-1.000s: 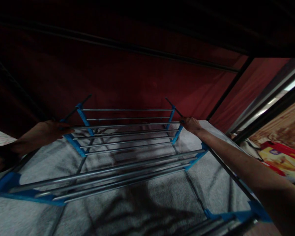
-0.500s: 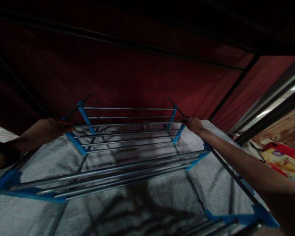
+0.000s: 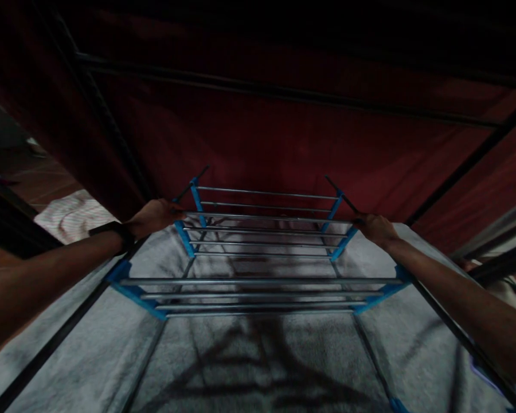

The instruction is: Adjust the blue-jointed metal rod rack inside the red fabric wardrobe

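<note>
A metal rack (image 3: pixel 262 246) with silver rods and blue plastic side pieces stretches away from me, over a grey cloth surface (image 3: pixel 258 355). My left hand (image 3: pixel 155 216) grips the rack's left side rail near the far tier. At the matching spot on the right side rail, my right hand (image 3: pixel 375 228) is closed on the frame. Both arms reach forward along the two sides. A dark band sits on my left wrist.
A dark red fabric wall (image 3: pixel 284 137) with black poles (image 3: pixel 112 132) encloses the rack at the back and sides. A pale striped cloth (image 3: pixel 71 213) lies on the floor at the left. Black frame bars (image 3: pixel 499 258) run along the right.
The view has swung left and become more centred on the rack. Both hands stay on the side rails. The colourful item at the right has left the view.
</note>
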The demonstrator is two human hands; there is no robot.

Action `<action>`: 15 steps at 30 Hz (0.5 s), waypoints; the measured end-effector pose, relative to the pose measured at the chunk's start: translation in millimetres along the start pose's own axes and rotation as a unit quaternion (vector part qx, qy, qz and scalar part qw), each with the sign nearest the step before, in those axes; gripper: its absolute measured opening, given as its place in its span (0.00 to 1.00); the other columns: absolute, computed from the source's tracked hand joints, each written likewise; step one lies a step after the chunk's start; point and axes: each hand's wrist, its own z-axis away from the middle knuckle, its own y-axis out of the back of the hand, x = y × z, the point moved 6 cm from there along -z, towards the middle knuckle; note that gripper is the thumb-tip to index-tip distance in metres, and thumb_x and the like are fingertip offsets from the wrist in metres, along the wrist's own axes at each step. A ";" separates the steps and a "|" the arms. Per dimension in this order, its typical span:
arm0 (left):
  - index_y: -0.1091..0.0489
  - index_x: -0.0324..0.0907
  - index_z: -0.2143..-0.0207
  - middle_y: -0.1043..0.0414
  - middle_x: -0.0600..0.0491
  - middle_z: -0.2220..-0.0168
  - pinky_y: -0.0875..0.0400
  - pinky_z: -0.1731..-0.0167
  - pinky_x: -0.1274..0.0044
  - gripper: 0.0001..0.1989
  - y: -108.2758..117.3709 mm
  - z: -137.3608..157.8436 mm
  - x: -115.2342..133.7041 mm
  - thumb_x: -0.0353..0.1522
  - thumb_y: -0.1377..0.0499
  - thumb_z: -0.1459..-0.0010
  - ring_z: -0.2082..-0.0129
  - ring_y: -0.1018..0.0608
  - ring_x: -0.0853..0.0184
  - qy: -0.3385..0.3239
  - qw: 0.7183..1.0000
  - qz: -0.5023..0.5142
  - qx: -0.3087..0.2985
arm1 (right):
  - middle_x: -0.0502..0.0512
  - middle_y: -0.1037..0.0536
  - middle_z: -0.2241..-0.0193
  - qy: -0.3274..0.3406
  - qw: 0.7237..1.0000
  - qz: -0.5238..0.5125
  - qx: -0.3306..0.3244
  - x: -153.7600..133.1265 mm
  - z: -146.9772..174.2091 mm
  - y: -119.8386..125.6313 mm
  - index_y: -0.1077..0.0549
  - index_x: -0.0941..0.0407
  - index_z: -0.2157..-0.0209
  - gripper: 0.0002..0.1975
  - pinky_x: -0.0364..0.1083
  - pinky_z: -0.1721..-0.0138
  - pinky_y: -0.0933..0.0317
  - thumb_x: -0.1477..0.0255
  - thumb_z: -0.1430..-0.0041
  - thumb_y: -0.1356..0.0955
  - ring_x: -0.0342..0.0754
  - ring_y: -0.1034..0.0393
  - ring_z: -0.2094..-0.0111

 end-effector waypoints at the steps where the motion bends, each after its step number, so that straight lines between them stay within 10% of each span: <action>1: 0.24 0.29 0.54 0.23 0.47 0.70 0.40 0.72 0.80 0.25 0.5 0.7 2.7 0.41 0.47 0.41 0.70 0.25 0.64 0.000 1.000 -0.013 -0.005 | 0.62 0.20 0.55 0.003 1.000 -0.001 0.002 0.6 -0.4 -1.2 0.25 0.52 0.46 0.20 0.51 0.57 0.34 0.65 0.35 0.38 0.58 0.25 0.55; 15: 0.26 0.35 0.48 0.32 0.52 0.79 0.42 0.77 0.78 0.26 1.5 5.8 2.1 0.36 0.46 0.48 0.79 0.34 0.68 0.012 0.998 0.068 -0.002 | 0.66 0.21 0.52 0.030 0.999 -0.030 0.018 7.4 -3.6 -15.5 0.40 0.57 0.35 0.30 0.54 0.54 0.34 0.64 0.36 0.39 0.61 0.25 0.54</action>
